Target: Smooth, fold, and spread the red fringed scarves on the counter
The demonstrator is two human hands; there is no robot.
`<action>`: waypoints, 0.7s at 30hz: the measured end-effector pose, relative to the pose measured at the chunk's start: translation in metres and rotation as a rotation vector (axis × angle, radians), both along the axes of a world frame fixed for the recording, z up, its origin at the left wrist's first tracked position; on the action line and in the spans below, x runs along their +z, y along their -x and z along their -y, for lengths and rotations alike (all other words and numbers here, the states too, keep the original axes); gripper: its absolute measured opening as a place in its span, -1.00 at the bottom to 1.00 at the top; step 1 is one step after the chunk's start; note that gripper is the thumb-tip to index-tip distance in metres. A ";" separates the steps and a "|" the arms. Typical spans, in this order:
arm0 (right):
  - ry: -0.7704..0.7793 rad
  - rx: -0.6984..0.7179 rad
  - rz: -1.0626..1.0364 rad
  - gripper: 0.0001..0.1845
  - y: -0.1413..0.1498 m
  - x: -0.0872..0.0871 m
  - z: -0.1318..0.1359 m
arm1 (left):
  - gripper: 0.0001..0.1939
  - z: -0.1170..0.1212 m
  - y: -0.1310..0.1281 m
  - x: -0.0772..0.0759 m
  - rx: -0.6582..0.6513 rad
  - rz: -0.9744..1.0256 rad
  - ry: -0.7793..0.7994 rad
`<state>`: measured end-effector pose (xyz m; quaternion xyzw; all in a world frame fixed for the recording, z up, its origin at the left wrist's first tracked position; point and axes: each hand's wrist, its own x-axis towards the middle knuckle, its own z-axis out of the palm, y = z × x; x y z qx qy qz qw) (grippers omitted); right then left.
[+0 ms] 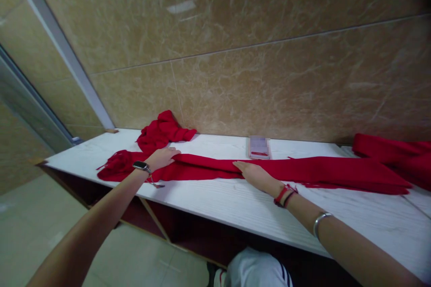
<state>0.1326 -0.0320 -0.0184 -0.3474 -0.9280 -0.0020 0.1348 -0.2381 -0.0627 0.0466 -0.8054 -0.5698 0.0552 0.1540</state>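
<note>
A long red scarf (205, 168) lies stretched along the white tabletop, folded lengthwise, with fringe showing at places on its edges. Its left end is bunched up. On the scarf's left part rests my left hand (163, 158), fingers stretched along the far edge; a watch is on that wrist. My right hand (254, 175) lies flat on the middle of the scarf, fingers extended and pointing left. Whether the fingertips of either hand pinch any cloth is hard to see. Behind the left hand sits a crumpled red cloth (164, 130).
A phone (259, 148) lies behind the scarf, near the tiled wall (269, 89). More red cloth (397, 152) is piled at the right end of the white counter (215, 195). Open shelves (191, 228) sit below its front edge. My knee (257, 269) is beneath.
</note>
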 end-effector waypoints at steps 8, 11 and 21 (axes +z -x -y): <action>0.059 0.118 -0.076 -0.45 -0.011 0.001 -0.005 | -0.49 0.015 0.018 -0.001 0.172 -0.035 -0.275; 0.044 0.183 -0.082 -0.43 -0.012 0.001 -0.005 | -0.46 0.030 0.033 -0.018 0.091 -0.006 -0.103; 0.055 0.215 -0.073 -0.47 -0.016 0.010 -0.001 | -0.48 0.051 0.067 -0.014 0.237 0.031 -0.306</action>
